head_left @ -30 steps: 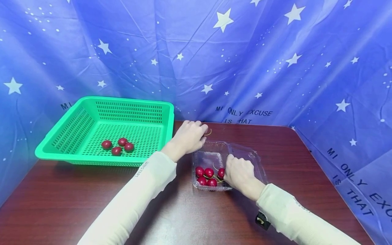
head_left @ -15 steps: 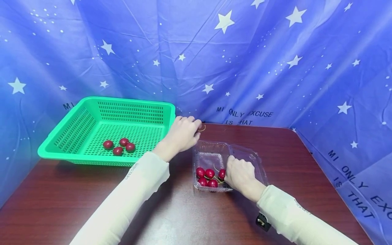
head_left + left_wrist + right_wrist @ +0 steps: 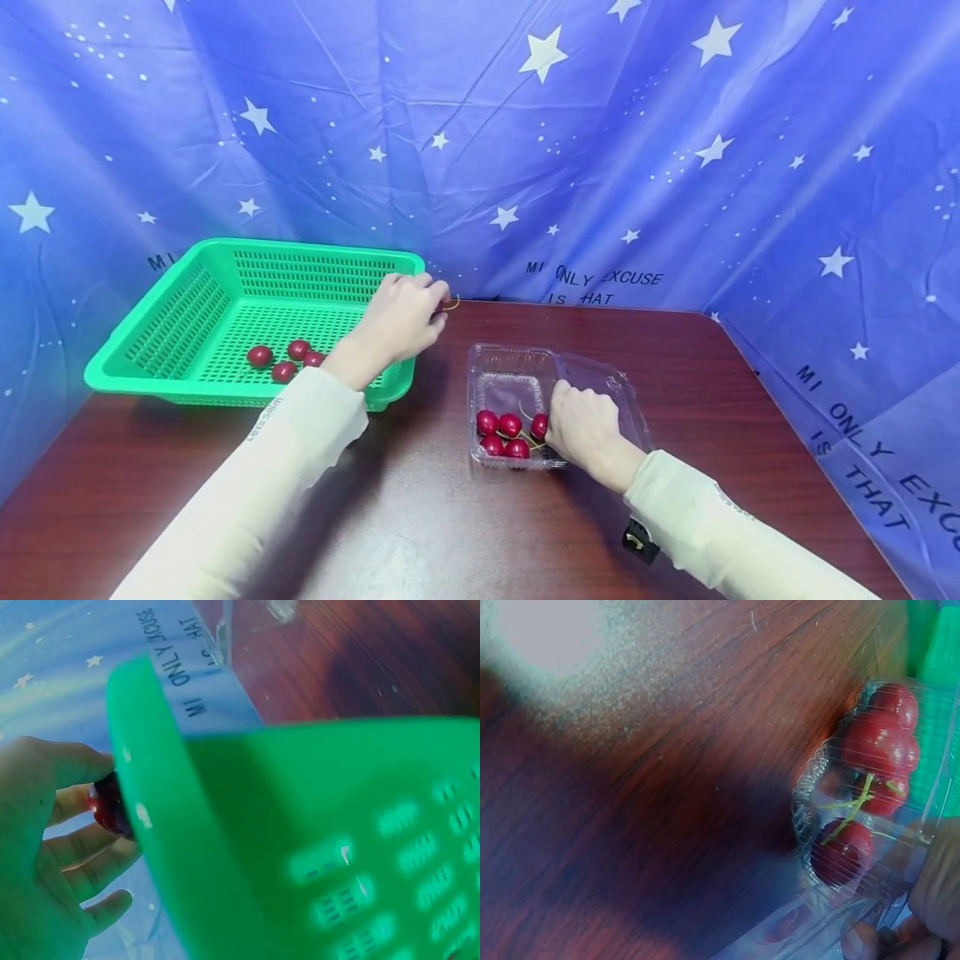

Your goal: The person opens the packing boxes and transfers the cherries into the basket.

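My left hand [image 3: 401, 317] is over the right rim of the green plastic basket [image 3: 187, 385]. It holds a dark red cherry [image 3: 109, 806] between thumb and fingers, and the curved stem sticks out to the right in the head view. Several stemmed cherries [image 3: 260, 357] lie on the basket floor, partly hidden by the left arm. My right hand [image 3: 588, 421] grips the near right side of a clear plastic clamshell box [image 3: 516, 350], where the lid folds out. Several red cherries [image 3: 877, 742] with green stems sit inside the box at its near end.
Both containers stand on a dark red-brown wooden table [image 3: 465, 533], the basket at left and the box right of centre. The box's transparent lid [image 3: 611, 383] lies open to the right. A blue star-printed curtain [image 3: 480, 100] hangs behind and beside the table.
My left hand has moved left with the cherry, from above the box's far left corner to the basket's right rim. The right hand has kept its hold on the box.
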Demonstrator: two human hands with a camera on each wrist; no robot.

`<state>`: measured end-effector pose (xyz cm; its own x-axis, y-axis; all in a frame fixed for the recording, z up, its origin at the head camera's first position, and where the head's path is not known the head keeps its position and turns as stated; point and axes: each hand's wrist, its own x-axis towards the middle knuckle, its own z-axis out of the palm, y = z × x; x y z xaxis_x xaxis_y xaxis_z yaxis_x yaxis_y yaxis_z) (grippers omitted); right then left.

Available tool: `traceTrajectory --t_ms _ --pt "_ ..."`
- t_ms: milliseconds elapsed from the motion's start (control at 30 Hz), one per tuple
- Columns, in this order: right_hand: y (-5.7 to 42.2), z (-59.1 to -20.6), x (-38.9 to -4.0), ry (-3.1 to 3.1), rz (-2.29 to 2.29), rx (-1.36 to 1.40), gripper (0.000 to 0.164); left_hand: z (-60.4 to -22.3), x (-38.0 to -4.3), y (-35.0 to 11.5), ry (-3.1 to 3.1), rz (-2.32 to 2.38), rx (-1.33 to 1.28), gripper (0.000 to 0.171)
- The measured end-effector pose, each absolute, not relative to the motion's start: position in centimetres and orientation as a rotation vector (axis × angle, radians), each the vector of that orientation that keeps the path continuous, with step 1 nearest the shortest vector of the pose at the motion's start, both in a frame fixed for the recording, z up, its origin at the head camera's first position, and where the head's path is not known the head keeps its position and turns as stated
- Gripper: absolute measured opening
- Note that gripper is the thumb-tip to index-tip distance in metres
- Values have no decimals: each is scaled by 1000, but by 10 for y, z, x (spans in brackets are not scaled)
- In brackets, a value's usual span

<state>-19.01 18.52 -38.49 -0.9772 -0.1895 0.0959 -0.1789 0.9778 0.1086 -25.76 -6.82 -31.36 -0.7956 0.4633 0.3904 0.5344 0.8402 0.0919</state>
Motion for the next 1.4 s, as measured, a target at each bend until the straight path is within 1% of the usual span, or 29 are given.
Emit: traceTrajectory --t_ms 367,667,933,1067,1400 --pt "184 -385 -191 -3037 -168 275 27 -309 -260 -94 -2675 -279 -702 20" --pt "183 -385 -192 -3041 -162 264 27 -305 -266 -114 -2659 -278 -659 15" --pt "184 -385 -192 -3050 -161 259 27 -301 -273 -142 -2752 -316 -534 21" --pt "183 -385 -193 -3048 -155 257 26 -300 -272 -158 -2804 -309 -467 20" --pt "182 -385 -194 -3056 -164 250 26 -308 -275 -187 -2894 -271 -372 24"
